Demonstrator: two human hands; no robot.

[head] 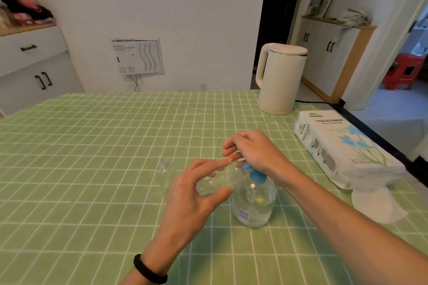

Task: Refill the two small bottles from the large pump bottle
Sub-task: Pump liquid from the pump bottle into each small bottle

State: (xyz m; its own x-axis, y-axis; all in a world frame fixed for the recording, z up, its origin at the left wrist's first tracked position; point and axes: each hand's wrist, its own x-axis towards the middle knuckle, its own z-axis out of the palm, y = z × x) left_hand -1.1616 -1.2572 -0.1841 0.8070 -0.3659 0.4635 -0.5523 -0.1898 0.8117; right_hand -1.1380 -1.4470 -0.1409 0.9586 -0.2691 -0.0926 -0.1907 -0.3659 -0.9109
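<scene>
The left hand, wrist bent inward, pinches a small clear plastic bottle tipped on its side against the blue pump head, on which the right hand rests with loosely extended fingers, above the rounded transparent large pump bottle standing on the green checked tablecloth, with the second small bottle upright just left.

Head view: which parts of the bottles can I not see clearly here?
- Pump head: mostly covered by the right hand.
- Held small bottle: mouth hidden behind fingers; level unreadable, clear and blurred.
- Second small bottle: partly hidden behind the left hand.
</scene>
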